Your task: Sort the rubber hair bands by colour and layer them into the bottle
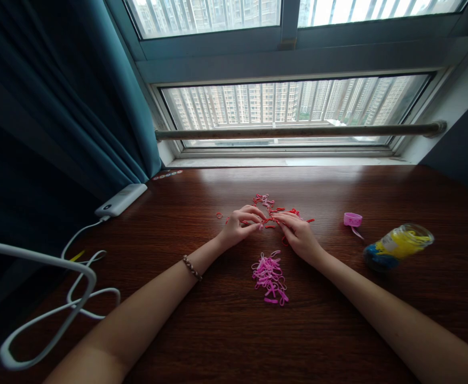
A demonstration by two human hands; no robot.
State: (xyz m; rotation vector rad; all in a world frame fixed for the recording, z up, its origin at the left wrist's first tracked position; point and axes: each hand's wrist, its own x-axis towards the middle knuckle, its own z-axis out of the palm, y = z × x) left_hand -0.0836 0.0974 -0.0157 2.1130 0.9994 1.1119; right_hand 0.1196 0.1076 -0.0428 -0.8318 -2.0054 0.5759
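Small red bands (293, 212) lie scattered on the brown table around both hands, with some pink ones behind them. My left hand (244, 224) is at the left of this group, its thumb and fingers closed on a red band (266, 220). From the right, my right hand (296, 230) reaches in with its fingers together at the same red bands; what its fingertips hold is too small to make out. Nearer to me, between my forearms, lies a loose pile of purple-pink bands (270, 277).
A glass jar (397, 246) with yellow and blue pieces leans at the right, beside a pink ring-shaped item (353, 219). At the left are a white power bank (121, 200), looped white cables (85, 277) and a blue curtain (109, 106). A window stands behind the table (201, 330).
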